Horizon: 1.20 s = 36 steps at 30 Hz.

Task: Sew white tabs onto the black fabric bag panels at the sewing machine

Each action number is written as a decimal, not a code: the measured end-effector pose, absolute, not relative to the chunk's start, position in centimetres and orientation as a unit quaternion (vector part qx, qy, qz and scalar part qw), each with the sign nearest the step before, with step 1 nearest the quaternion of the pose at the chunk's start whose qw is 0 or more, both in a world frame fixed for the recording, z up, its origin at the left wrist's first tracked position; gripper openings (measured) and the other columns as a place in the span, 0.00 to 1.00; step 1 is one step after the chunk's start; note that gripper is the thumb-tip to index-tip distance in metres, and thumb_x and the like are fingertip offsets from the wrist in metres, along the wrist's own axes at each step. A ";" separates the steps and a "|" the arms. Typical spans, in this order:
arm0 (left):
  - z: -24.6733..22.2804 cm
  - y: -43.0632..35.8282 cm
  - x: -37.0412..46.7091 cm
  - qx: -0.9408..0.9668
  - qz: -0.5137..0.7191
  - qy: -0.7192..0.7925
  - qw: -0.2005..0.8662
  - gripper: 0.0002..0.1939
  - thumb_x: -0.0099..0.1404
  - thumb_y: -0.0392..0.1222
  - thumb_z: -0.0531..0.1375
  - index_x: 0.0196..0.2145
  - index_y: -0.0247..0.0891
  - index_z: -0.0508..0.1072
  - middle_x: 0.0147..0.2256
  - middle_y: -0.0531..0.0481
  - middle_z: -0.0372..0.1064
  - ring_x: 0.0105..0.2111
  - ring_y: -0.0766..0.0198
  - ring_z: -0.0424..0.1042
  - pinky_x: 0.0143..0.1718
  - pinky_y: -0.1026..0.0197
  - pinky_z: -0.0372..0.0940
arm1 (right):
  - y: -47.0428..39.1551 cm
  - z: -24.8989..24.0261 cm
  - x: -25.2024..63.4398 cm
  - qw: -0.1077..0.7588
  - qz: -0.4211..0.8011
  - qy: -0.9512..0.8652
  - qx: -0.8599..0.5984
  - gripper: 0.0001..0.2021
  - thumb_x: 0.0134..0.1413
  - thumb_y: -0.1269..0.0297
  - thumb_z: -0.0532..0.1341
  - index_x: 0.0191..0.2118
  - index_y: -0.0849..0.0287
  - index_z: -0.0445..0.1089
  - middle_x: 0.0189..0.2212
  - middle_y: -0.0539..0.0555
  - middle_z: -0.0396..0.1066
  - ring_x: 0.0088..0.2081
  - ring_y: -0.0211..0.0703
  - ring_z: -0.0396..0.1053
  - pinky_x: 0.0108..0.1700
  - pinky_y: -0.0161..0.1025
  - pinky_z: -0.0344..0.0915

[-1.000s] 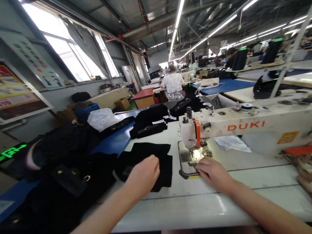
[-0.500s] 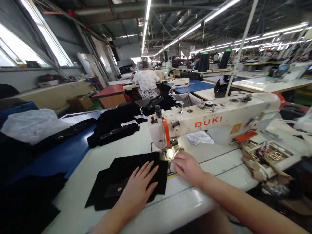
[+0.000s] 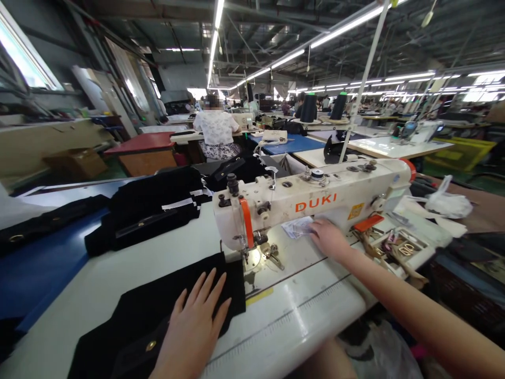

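Grip on our left hand (image 3: 193, 326) is spread apart, palm down and fingers fanned out over a black fabric piece (image 3: 148, 297). That piece lies on the pale desk (image 3: 292, 321), with its right edge just beside the lit needle plate (image 3: 252, 259) of the sewing machine (image 3: 276, 197). We've also got a dark strip on the fabric with a gold stud (image 3: 150, 345) in it, right beside our left hand.

Our right hand (image 3: 330, 239) is reaching under the machine's arm, and the fingertips are at the right edge of some white papers (image 3: 294, 228) lying on the desk. Can't tell if that grip is closed on them or only touching, since the fingers are bunched and small from here.

Other stuff around us: a yellow strip (image 3: 260, 296) on the desk in front of the needle plate, and a tray (image 3: 418, 252) with gold rings to the right of our right hand. More black pieces (image 3: 153, 192) are piled at the left, with white strips on them, and a person (image 3: 216, 129) in a pale patterned top sits farther off.
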<state>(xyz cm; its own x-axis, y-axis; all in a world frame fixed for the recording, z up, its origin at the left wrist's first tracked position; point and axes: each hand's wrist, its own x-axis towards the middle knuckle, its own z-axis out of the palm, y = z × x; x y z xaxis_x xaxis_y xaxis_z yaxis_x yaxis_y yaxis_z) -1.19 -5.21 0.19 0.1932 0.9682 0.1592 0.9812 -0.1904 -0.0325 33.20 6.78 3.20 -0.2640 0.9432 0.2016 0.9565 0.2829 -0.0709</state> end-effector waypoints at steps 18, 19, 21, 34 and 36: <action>-1.4 -4.9 -2.0 -0.779 -0.069 -0.613 0.107 0.29 0.65 0.49 0.46 0.60 0.40 0.65 0.62 0.45 0.60 0.62 0.47 0.57 0.56 0.39 0.58 | 7.1 1.8 33.2 0.076 -0.071 -0.766 -0.634 0.09 0.65 0.69 0.55 0.41 0.61 0.73 0.42 0.60 0.73 0.46 0.47 0.69 0.44 0.38 0.64; -1.3 -4.9 -2.0 -0.780 -0.069 -0.612 0.107 0.29 0.65 0.49 0.45 0.60 0.40 0.66 0.62 0.45 0.60 0.62 0.47 0.57 0.56 0.39 0.58 | 7.1 1.8 33.1 0.075 -0.071 -0.765 -0.636 0.08 0.64 0.69 0.56 0.41 0.62 0.73 0.42 0.60 0.73 0.46 0.48 0.69 0.44 0.38 0.64; -1.3 -4.9 -2.0 -0.785 -0.071 -0.606 0.106 0.29 0.64 0.49 0.45 0.59 0.40 0.67 0.61 0.45 0.60 0.62 0.46 0.57 0.56 0.38 0.58 | 7.2 1.9 33.1 0.067 -0.070 -0.763 -0.640 0.08 0.62 0.71 0.56 0.41 0.63 0.73 0.41 0.61 0.74 0.46 0.49 0.69 0.44 0.38 0.64; -1.6 -4.7 -2.2 -0.789 -0.093 -0.596 0.114 0.28 0.65 0.49 0.45 0.59 0.40 0.68 0.60 0.43 0.62 0.62 0.45 0.58 0.56 0.38 0.57 | 7.1 1.3 34.1 0.086 -0.071 -0.760 -0.640 0.13 0.67 0.68 0.51 0.46 0.60 0.72 0.40 0.59 0.75 0.43 0.46 0.71 0.43 0.36 0.64; -1.6 -4.7 -2.2 -0.788 -0.096 -0.598 0.112 0.29 0.65 0.49 0.45 0.59 0.39 0.67 0.60 0.42 0.62 0.62 0.45 0.58 0.56 0.38 0.57 | 7.1 1.3 34.2 0.095 -0.071 -0.761 -0.638 0.13 0.67 0.67 0.52 0.46 0.60 0.73 0.40 0.59 0.75 0.44 0.46 0.71 0.44 0.36 0.64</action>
